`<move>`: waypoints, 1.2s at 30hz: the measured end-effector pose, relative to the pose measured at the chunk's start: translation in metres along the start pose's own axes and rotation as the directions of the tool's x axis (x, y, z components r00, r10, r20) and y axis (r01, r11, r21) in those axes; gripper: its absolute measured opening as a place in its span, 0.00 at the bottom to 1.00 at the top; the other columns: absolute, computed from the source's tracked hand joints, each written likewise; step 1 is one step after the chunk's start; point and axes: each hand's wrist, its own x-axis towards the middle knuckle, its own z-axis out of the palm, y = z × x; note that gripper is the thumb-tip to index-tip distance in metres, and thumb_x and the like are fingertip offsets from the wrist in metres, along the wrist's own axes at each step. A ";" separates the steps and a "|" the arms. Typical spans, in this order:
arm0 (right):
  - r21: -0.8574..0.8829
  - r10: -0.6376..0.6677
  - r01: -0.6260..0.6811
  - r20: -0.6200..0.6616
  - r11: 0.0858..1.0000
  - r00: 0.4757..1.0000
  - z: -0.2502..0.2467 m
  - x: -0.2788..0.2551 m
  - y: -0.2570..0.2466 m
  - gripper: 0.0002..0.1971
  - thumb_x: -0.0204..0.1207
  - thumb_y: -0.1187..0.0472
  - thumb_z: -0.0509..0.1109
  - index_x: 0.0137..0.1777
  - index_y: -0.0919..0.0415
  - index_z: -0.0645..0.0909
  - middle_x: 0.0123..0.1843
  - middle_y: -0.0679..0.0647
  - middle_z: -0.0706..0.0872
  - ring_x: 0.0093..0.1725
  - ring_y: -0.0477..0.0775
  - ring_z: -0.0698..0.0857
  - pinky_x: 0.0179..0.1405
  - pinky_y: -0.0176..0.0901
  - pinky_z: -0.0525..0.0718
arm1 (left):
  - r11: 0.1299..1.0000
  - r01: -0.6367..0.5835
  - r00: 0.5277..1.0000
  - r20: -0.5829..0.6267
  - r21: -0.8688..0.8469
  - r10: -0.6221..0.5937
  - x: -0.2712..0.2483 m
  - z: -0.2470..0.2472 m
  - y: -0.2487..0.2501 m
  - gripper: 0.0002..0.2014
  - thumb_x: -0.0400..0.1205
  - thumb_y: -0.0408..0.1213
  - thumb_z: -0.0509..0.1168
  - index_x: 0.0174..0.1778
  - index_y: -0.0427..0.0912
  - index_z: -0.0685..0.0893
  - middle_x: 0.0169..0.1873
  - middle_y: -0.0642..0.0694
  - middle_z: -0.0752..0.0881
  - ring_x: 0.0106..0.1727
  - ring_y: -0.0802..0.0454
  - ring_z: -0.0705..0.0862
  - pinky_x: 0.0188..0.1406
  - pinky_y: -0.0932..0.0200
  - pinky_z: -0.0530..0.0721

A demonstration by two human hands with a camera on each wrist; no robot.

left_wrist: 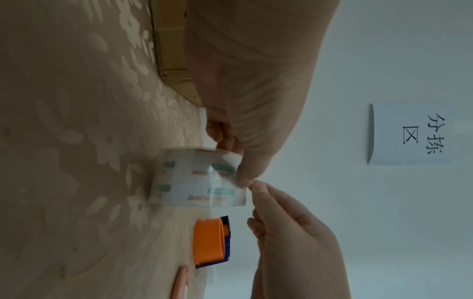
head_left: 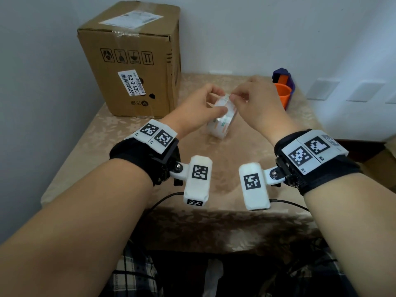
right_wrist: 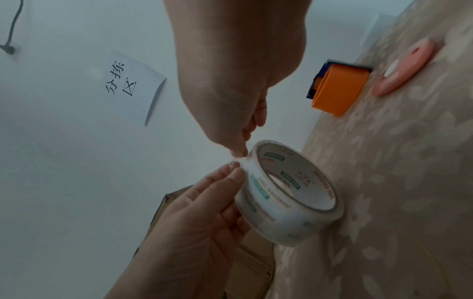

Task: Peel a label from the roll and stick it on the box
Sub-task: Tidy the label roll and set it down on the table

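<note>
Setting: a pale wall behind a table (head_left: 102,151) under a beige, leaf-patterned cloth. A white paper sign (right_wrist: 133,85) with handwritten characters hangs on the wall; a dark cable (right_wrist: 12,24) shows beside it in your right wrist view.

Item 1, box (head_left: 132,61): brown cardboard, upright at the far left of the table, taped shut, a white shipping label on top and a smaller printed sticker on its near face.

Item 2, roll (right_wrist: 289,194): clear tape on a printed white core, standing on its edge on the cloth at mid-table, just right of the box and apart from it.

Item 3, your left hand (head_left: 197,110): fingers curled round the roll's outer band from the box side, thumb and fingertips (right_wrist: 230,172) pressed on it near the top. It holds the roll steady on the table.

Item 4, your right hand (head_left: 259,103): thumb and forefinger brought together at the roll's top edge, tips (right_wrist: 239,153) pinched close over the tape surface. Whether a loose end sits between them cannot be told; the tape is transparent there.

Item 5, tape dispenser (head_left: 282,91): orange and dark blue, at the far right by the wall, well apart from the roll.

Item 6, pink oval object (right_wrist: 407,66): flat on the cloth just beyond the dispenser, seen only from your wrist cameras.
</note>
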 end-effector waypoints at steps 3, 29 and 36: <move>0.119 0.054 -0.057 0.026 0.991 0.998 -0.002 0.002 -0.001 0.12 0.80 0.59 0.64 0.51 0.63 0.87 0.47 0.60 0.89 0.46 0.55 0.84 0.46 0.44 0.76 | 0.998 -0.034 0.999 -0.036 0.054 0.036 0.000 -0.001 0.002 0.13 0.79 0.33 0.68 0.57 0.44 0.77 0.35 0.53 0.82 0.34 0.62 0.81 0.27 0.79 0.76; 0.655 0.262 -0.354 0.238 0.668 0.935 -0.001 -0.001 0.003 0.08 0.76 0.72 0.66 0.53 0.61 0.78 0.34 0.56 0.83 0.30 0.44 0.80 0.31 0.31 0.81 | 0.979 -0.124 0.990 -0.049 0.164 0.134 -0.002 -0.002 -0.015 0.09 0.80 0.36 0.67 0.54 0.45 0.77 0.28 0.57 0.78 0.30 0.63 0.76 0.34 0.70 0.75; 0.404 0.049 -0.162 0.276 0.900 0.960 -0.019 0.001 -0.001 0.13 0.79 0.68 0.63 0.60 0.59 0.84 0.52 0.56 0.88 0.47 0.51 0.83 0.52 0.39 0.81 | 0.987 -0.113 0.993 -0.031 0.111 0.117 0.000 -0.003 -0.005 0.08 0.80 0.36 0.67 0.52 0.47 0.78 0.34 0.50 0.83 0.33 0.61 0.80 0.37 0.65 0.79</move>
